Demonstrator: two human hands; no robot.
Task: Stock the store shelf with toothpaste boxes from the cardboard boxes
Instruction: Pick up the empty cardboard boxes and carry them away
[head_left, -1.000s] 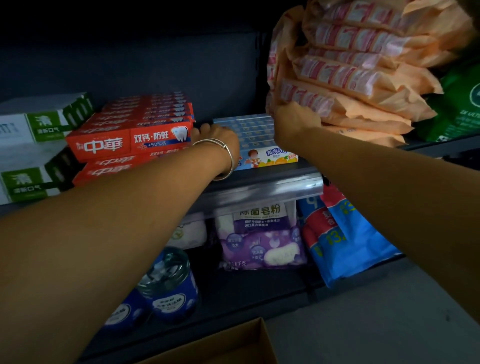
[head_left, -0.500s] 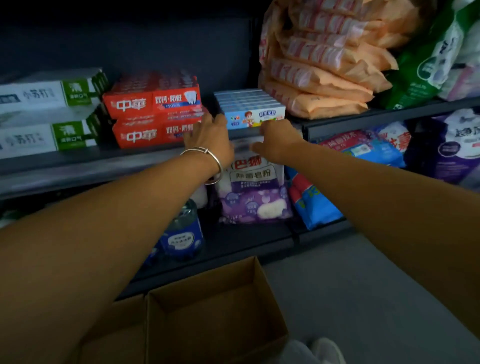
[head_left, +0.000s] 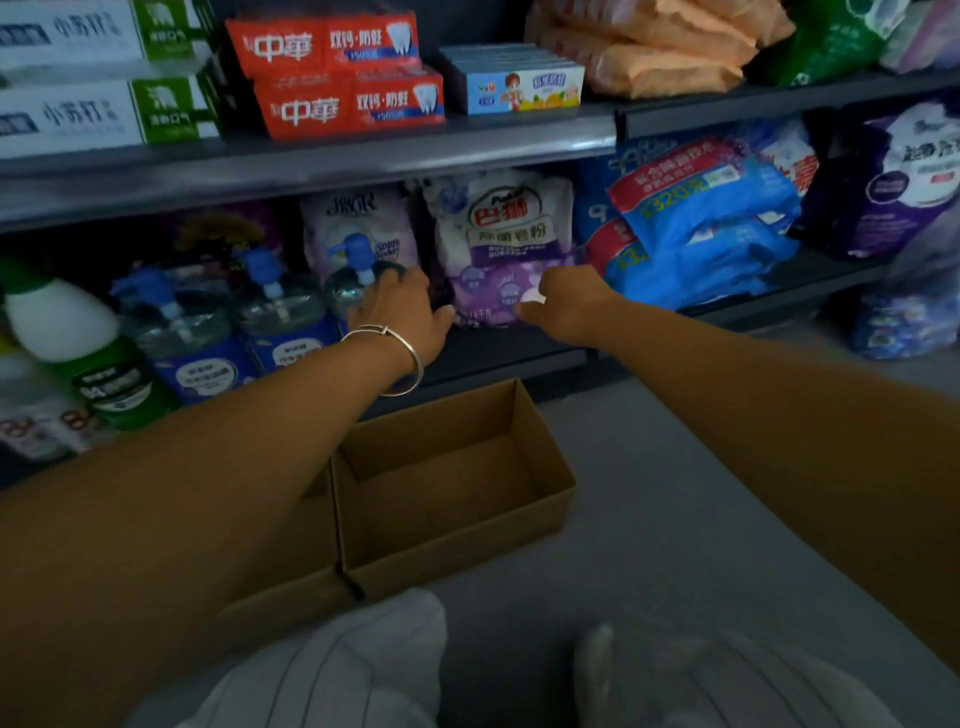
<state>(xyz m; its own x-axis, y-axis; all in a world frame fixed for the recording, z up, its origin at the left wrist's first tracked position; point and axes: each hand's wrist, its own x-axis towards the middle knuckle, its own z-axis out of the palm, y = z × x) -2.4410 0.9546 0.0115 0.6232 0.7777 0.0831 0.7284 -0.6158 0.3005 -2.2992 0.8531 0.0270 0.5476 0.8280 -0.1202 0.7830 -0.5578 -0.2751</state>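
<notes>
Head view, left hand (head_left: 402, 312) and right hand (head_left: 566, 304) lowered off shelf (head_left: 311, 161)

— Where are the arms?

— Both reach forward, nearly straight, forearms bare, converging toward each other.

— The left grip (head_left: 402, 312)?

— Back of the hand up, thumb pointing inward toward the other grip, fingers bent loosely downward. A silver bangle (head_left: 387, 358) circles the wrist just behind it. Nothing held.

— And the right grip (head_left: 566, 301)?

— Level with the left and just beside it, a small gap between them. Knuckles up, fingers curled under, thumb tip pointing left. Whether it holds anything cannot be told.
</notes>
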